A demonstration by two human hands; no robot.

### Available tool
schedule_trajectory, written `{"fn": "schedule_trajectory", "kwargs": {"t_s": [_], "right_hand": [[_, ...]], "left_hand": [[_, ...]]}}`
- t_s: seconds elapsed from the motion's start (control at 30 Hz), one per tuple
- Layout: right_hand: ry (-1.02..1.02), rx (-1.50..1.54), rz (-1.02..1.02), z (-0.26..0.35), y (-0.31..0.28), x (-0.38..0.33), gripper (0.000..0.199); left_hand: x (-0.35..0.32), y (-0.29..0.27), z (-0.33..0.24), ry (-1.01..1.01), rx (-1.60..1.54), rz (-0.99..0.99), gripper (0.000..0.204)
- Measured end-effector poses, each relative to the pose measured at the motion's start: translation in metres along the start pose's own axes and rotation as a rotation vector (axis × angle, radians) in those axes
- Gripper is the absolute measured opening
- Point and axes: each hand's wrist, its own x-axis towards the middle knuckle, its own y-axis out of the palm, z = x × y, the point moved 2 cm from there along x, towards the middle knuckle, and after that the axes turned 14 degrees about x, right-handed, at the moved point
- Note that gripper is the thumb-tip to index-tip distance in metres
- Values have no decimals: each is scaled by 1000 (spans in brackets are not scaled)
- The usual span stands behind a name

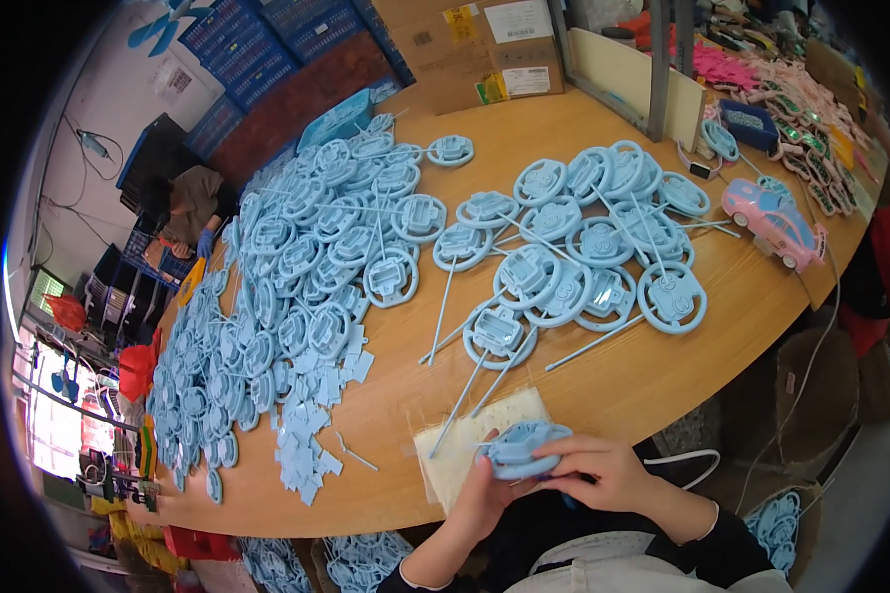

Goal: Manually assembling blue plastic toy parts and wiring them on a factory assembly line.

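Between both hands, near the table's front edge, is a light-blue toy steering wheel [522,447], tilted on its side. My left hand [480,502] grips its left side from below, thumb up along the rim. The fingers of my right hand [601,474] close on its right side. Under and behind the hands lies a pale square pad [452,457]. Beyond it, more blue steering wheels [497,331] with thin rods lie in a loose group. To the left are many small flat blue plates [307,450], beside a large heap of steering wheels [297,247].
A cardboard box [475,59] stands at the table's back. On the right sit a pink toy car [773,222] and a small blue bin [749,127]. A co-worker [193,208] with a blue glove is at the far left. Boxes of blue parts [776,529] stand below the table.
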Motion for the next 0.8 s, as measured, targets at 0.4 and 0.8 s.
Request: {"fn": "schedule_trajectory", "kwargs": {"t_s": [0.4,0.8], "right_hand": [[-16,-64,44,11,-11,-3,21],[362,-41,-128,9,-9,8,74]], "left_hand": [[13,-24,-28,330,784,-255,39],[23,-9,-37,260,962,-72,29]]}}
